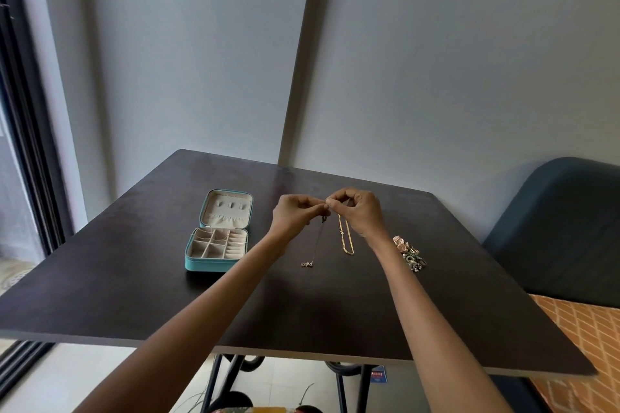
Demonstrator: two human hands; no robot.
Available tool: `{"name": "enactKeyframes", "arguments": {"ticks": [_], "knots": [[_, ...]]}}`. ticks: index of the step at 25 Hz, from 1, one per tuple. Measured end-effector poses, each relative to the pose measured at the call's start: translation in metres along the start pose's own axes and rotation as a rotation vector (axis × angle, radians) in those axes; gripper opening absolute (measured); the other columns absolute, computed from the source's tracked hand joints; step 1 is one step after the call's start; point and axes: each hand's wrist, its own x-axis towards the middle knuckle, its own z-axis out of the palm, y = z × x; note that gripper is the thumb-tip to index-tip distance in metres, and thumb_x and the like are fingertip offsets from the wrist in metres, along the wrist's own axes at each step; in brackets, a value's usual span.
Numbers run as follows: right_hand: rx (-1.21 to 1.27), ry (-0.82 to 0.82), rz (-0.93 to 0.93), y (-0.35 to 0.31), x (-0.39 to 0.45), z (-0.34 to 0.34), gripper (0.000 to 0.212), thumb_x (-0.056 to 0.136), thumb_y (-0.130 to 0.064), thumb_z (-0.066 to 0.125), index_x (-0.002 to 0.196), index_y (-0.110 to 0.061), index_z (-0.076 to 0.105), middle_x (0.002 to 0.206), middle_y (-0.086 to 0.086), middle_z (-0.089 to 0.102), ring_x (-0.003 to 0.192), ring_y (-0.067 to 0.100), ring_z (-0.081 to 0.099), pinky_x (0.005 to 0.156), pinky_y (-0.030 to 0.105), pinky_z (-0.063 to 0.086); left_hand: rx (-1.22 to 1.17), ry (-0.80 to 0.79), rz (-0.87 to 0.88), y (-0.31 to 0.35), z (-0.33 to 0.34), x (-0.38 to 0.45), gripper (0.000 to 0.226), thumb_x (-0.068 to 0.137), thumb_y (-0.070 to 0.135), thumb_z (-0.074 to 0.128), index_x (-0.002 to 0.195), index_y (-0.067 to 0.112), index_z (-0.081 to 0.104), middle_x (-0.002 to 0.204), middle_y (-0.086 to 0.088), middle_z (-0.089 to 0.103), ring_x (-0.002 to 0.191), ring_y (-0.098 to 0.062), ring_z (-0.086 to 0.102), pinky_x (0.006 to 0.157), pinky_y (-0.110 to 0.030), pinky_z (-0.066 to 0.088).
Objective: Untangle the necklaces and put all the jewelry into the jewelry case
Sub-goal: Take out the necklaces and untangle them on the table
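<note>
Both hands are raised above the middle of a dark bench (134, 295), fingertips brought close together. The left hand (293, 216) is pinched on the top of a thin dark necklace (317, 243), which hangs down from the fingers to a small pendant (308, 264) lying on the bench surface. The right hand (359, 209) is pinched on a gold chain (345, 238), which is seen falling from the fingers in a long loop whose lower end rests on the bench just right of the dark necklace. Whether the two strands are joined at the top, where the fingertips meet, cannot be told. To the left of the hands, a teal jewelry case (218, 238) is laid open on the bench: its lid is tilted back, showing a beige lining with three small tabs and a gathered pocket, and its base is divided into small beige compartments and ring rolls. What, if anything, lies in the compartments is too small to be made out. To the right of the right forearm, a small pile of mixed jewelry (409, 253), pink, gold and green pieces, is heaped on the bench, well apart from the case. A dark blue chair back (563, 228) is seen beyond the bench's right edge.
</note>
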Motion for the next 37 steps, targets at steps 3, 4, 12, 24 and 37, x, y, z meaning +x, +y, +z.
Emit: {"name": "enactKeyframes", "arguments": {"ticks": [3, 4, 12, 24, 37], "knots": [[-0.104, 0.014, -0.048, -0.004, -0.001, -0.002, 0.004, 0.078, -0.016, 0.074, 0.075, -0.013, 0.073, 0.057, -0.018, 0.057, 0.055, -0.007, 0.051, 0.05, 0.008, 0.034, -0.126, 0.03, -0.015, 0.005, 0.003, -0.003, 0.005, 0.082, 0.019, 0.071, 0.079, 0.015, 0.073, 0.077, -0.002, 0.073, 0.072, -0.005, 0.065, 0.053, -0.018, 0.041], [-0.125, 0.006, -0.066, -0.004, -0.002, -0.002, 0.004, 0.078, -0.016, 0.074, 0.076, -0.013, 0.072, 0.06, -0.018, 0.057, 0.057, -0.008, 0.052, 0.051, 0.008, 0.035, -0.134, 0.016, -0.02, 0.008, 0.002, -0.004, 0.006, 0.083, 0.016, 0.069, 0.08, 0.011, 0.071, 0.076, -0.003, 0.072, 0.07, -0.004, 0.064, 0.052, -0.017, 0.042], [-0.15, -0.16, -0.046, -0.006, -0.004, 0.002, 0.014, 0.079, -0.009, 0.07, 0.074, -0.02, 0.064, 0.062, -0.016, 0.054, 0.053, -0.005, 0.048, 0.05, 0.009, 0.033, 0.11, -0.263, -0.223, 0.031, -0.014, 0.004, 0.019, 0.091, 0.015, 0.048, 0.076, 0.01, 0.059, 0.08, -0.002, 0.052, 0.07, -0.008, 0.044, 0.064, -0.017, 0.036], [0.054, -0.193, 0.064, 0.0, -0.005, 0.004, 0.023, 0.086, -0.011, 0.062, 0.067, -0.023, 0.06, 0.063, -0.007, 0.051, 0.056, 0.002, 0.039, 0.053, 0.014, 0.032, 0.105, -0.432, -0.206, 0.024, -0.029, 0.017, 0.017, 0.091, 0.014, 0.056, 0.075, 0.017, 0.061, 0.075, 0.005, 0.056, 0.066, -0.004, 0.048, 0.061, -0.014, 0.04], [0.06, -0.255, 0.092, 0.016, -0.007, -0.003, 0.018, 0.086, -0.014, 0.066, 0.072, -0.026, 0.066, 0.073, -0.004, 0.061, 0.069, 0.008, 0.048, 0.063, 0.018, 0.038, 0.158, -0.409, -0.118, 0.005, -0.02, 0.013, 0.011, 0.084, 0.013, 0.068, 0.092, 0.007, 0.073, 0.077, 0.008, 0.071, 0.068, 0.004, 0.062, 0.06, -0.013, 0.048]]}}
